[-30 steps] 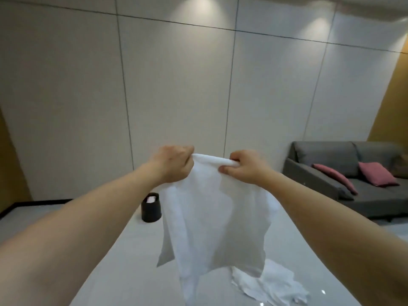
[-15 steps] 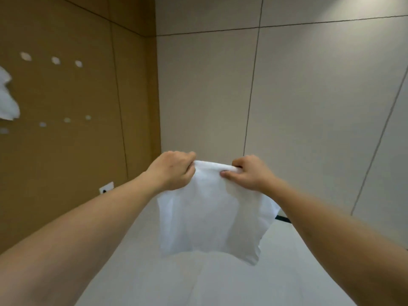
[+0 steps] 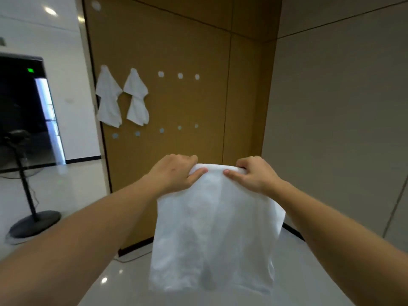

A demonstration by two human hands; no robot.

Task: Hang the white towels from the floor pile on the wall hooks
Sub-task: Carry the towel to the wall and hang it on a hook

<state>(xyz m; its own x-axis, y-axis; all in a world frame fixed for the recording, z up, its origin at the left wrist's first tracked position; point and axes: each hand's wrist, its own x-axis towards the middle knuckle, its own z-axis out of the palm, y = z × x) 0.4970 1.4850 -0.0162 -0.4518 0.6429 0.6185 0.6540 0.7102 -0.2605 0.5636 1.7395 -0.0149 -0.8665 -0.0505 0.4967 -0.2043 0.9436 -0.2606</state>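
Observation:
A white towel hangs in front of me, held by its top edge. My left hand grips the left part of that edge and my right hand grips the right part, thumbs toward me. Ahead stands a brown wall panel with two rows of small round hooks. Two white towels hang from the upper row, one at the far left and another beside it. To their right are bare upper hooks, and a lower row of hooks is bare. The floor pile is out of view.
A black standing fan is on the glossy white floor at the left. A dark doorway with a green sign lies behind it. A beige wall runs along the right.
My view has swung left from the beige wall to face the brown hook panel, bringing the two hung towels into sight. Both hands keep the same hold on the towel's top edge.

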